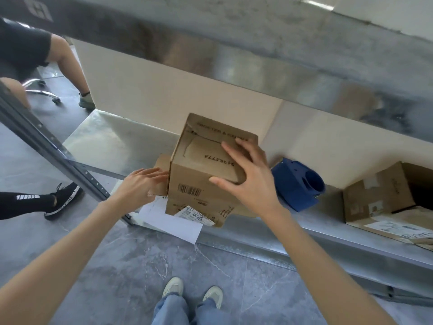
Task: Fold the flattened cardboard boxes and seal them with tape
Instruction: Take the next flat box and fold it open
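A folded-up brown cardboard box [199, 158] stands on a low metal shelf [112, 139], on top of flattened cardboard [199, 207] with shipping labels. My right hand [243, 174] lies spread over the box's top flaps and its near right corner, gripping it. My left hand [143, 181] presses against the box's left side, fingers straight. A blue tape dispenser [297, 184] lies on the shelf just right of the box, untouched.
White paper sheets [173, 224] hang over the shelf edge below the box. Another open cardboard box [384, 195] lies at the right. An upper shelf [234, 50] overhangs. A slanted metal post [46, 146] stands left. Other persons' legs [42, 200] are at left.
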Demonstrator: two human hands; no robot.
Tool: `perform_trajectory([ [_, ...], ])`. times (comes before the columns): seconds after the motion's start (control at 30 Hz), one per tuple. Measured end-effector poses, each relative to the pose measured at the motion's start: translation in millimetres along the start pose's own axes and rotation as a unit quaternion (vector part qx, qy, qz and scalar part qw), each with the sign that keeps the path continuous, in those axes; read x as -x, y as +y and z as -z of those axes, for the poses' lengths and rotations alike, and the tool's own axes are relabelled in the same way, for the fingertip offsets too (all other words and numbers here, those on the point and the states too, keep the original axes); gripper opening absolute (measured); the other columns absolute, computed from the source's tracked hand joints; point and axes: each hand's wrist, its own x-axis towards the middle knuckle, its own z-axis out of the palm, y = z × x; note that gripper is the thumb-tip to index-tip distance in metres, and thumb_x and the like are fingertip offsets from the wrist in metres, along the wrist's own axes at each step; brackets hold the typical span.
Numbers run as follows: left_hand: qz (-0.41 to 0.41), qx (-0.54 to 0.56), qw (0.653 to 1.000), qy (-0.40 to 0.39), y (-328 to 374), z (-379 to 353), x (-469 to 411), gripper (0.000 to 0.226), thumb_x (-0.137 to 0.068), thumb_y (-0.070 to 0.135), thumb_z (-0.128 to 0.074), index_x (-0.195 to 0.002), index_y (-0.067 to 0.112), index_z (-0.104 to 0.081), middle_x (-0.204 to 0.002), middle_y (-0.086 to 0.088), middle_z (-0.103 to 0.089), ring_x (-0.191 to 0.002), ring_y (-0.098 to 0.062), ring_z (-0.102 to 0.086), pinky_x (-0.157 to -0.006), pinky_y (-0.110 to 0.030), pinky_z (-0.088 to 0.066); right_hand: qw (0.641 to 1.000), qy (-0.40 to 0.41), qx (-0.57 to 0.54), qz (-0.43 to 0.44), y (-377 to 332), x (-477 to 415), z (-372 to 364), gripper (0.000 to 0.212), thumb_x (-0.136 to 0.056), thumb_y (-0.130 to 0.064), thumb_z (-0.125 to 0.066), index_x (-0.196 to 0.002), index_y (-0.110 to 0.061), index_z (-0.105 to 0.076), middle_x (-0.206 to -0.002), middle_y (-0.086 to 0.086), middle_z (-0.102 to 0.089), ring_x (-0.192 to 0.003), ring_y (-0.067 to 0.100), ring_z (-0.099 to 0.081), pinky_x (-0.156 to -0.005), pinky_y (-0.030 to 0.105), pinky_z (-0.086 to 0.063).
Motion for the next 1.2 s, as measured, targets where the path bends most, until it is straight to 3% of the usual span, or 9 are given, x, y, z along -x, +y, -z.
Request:
perform_trajectory([
  [0.17,-0.023,-0.026,0.997,-0.073,-23,18,2,0.08,-0.086,0.024,-0.071,-0.153,0.038,-0.029,-0.162,0.016,-0.017,-0.152,-0.012,-0.018,-0.121,-0.04,-0.021,0.998,-0.035,0.044,-0.023,-12,-11,-15,0.084,-0.072,-0.079,-0.056,-0.147,-0.043,-0.043,-0.151,-0.011,-0.04,-0.147,0.018,-0.022,-0.108,0.045,-0.041],
  [0.23,0.019,0.1,0.995,0.014,-27,46,5,0.074,-0.086,0.015,-0.073,-0.149,0.035,-0.038,-0.158,0.01,-0.034,-0.147,-0.017,-0.033,-0.117,-0.038,-0.028,0.996,-0.048,0.07,-0.023,-12,-8,-17,0.084,-0.072,-0.083,-0.051,-0.147,-0.045,-0.042,-0.153,-0.012,-0.038,-0.148,0.017,-0.02,-0.109,0.046,-0.041],
  [0.33,0.015,0.27,0.942,0.201,-14,83,8,0.053,-0.087,0.01,-0.069,-0.134,0.031,-0.057,-0.145,0.014,-0.052,-0.132,-0.01,-0.05,-0.111,-0.04,-0.039,0.994,-0.056,0.089,-0.028,-14,-1,-22,0.086,-0.072,-0.087,-0.045,-0.148,-0.048,-0.038,-0.156,-0.014,-0.033,-0.149,0.017,-0.015,-0.112,0.044,-0.036],
  [0.43,-0.059,0.34,0.922,0.175,16,103,1,0.053,-0.089,0.051,-0.065,-0.138,0.038,-0.053,-0.152,0.024,-0.04,-0.141,-0.004,-0.038,-0.114,-0.048,-0.035,0.995,-0.052,0.077,-0.045,-17,-2,-19,0.087,-0.07,-0.087,-0.046,-0.147,-0.047,-0.04,-0.157,-0.013,-0.03,-0.15,0.019,-0.016,-0.115,0.048,-0.036],
  [0.57,-0.06,0.322,0.941,0.09,54,92,-22,0.097,-0.068,0.071,-0.072,-0.151,0.036,-0.036,-0.162,0.019,-0.013,-0.148,-0.003,-0.02,-0.119,-0.041,-0.029,0.998,-0.038,0.039,-0.032,-17,-3,-16,0.083,-0.07,-0.078,-0.059,-0.143,-0.042,-0.048,-0.16,-0.007,-0.025,-0.151,0.023,-0.015,-0.116,0.056,-0.031],
  [0.73,-0.072,0.364,0.916,0.155,64,62,-29,0.096,-0.066,0.066,-0.079,-0.146,0.026,-0.042,-0.161,0.016,-0.015,-0.145,0.002,-0.023,-0.109,-0.016,-0.028,0.995,-0.092,-0.017,-0.048,-6,-6,-6,0.083,-0.065,-0.084,-0.06,-0.14,-0.054,-0.04,-0.165,-0.013,-0.011,-0.153,0.008,0.005,-0.123,0.05,-0.015],
  [0.9,-0.082,0.383,0.91,0.136,57,61,-34,0.096,-0.066,0.054,-0.085,-0.147,0.024,-0.042,-0.161,0.014,-0.015,-0.147,-0.001,-0.022,-0.113,-0.023,-0.028,0.995,-0.056,0.043,-0.063,-10,-7,-19,0.08,-0.073,-0.087,-0.046,-0.145,-0.056,-0.033,-0.164,-0.019,-0.013,-0.151,0.002,0.001,-0.116,0.033,-0.018],
  [1.1,-0.048,0.298,0.947,0.107,57,74,-32,0.078,-0.08,0.078,-0.054,-0.145,0.037,-0.039,-0.158,0.021,-0.011,-0.152,-0.008,-0.006,-0.12,-0.04,-0.022,0.985,-0.11,0.12,-0.052,-17,-9,-8,0.085,-0.074,-0.09,-0.033,-0.15,-0.053,-0.027,-0.166,-0.015,-0.007,-0.152,0.009,0.002,-0.12,0.042,-0.02],
  [1.2,-0.029,0.251,0.955,0.155,70,73,-30,0.073,-0.079,0.07,-0.06,-0.141,0.036,-0.045,-0.158,0.012,-0.018,-0.147,-0.017,-0.015,-0.112,-0.044,-0.032,0.991,-0.113,0.062,-0.046,-15,-5,-4,0.078,-0.08,-0.086,-0.037,-0.15,-0.052,-0.028,-0.165,-0.017,-0.01,-0.151,0.004,0.001,-0.119,0.035,-0.015],
])
